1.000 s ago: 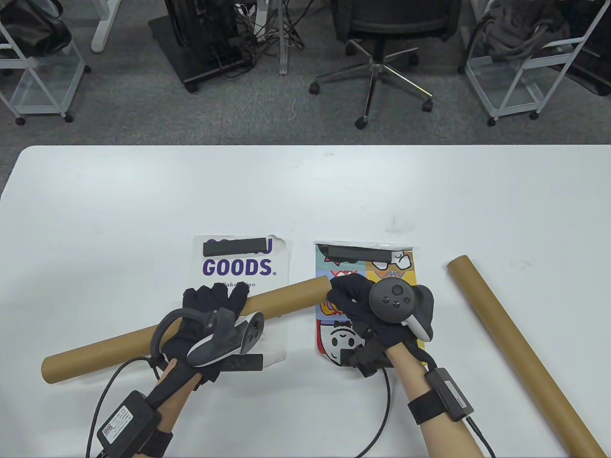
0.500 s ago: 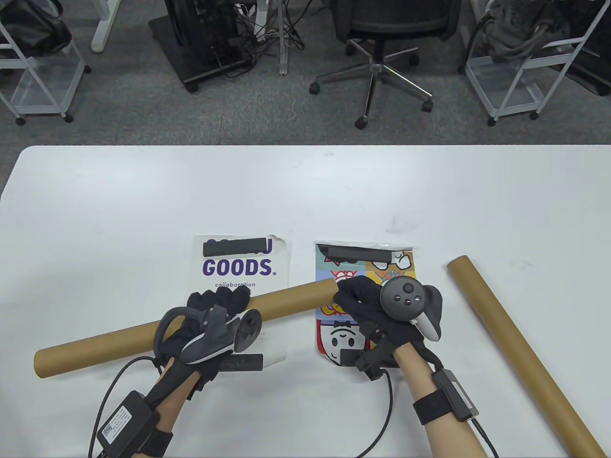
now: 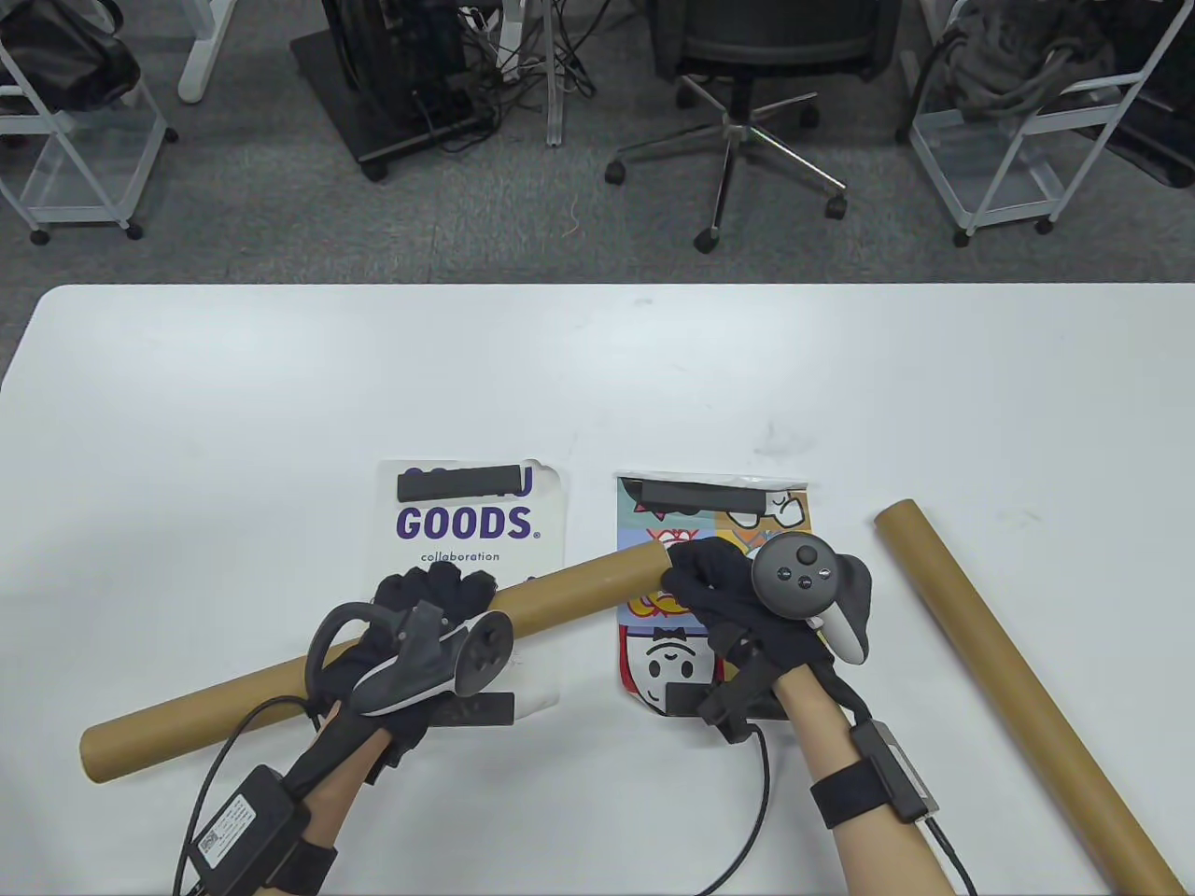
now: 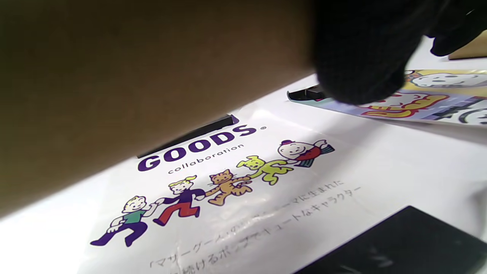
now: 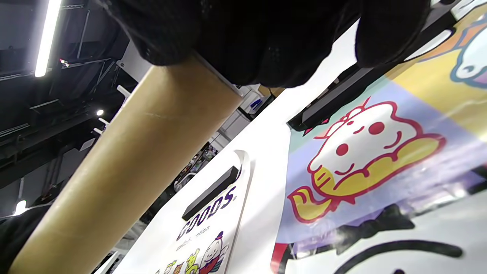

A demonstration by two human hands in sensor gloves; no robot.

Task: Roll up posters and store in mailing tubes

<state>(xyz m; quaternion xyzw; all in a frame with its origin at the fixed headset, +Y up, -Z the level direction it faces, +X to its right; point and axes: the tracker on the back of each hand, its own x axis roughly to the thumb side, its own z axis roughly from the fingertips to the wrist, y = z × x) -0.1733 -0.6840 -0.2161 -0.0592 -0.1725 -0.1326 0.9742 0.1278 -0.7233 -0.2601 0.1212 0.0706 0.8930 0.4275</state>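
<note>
Left grip (image 3: 425, 621) curled around tube (image 3: 569, 586) mid-length, right grip (image 3: 738, 597) clamped on its end

The held tube (image 3: 373, 644) crosses above the left poster (image 3: 471, 523), its right end over the right poster (image 3: 672, 653); a second tube (image 3: 1008, 672) lies farther right.

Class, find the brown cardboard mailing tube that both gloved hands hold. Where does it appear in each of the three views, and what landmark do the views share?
Table view: the brown cardboard mailing tube slants from lower left to centre.
Left wrist view: it fills the upper left as a dark brown mass.
Right wrist view: it runs from lower left up to the gloved fingers.
Shared landmark: the white GOODS poster.
</note>
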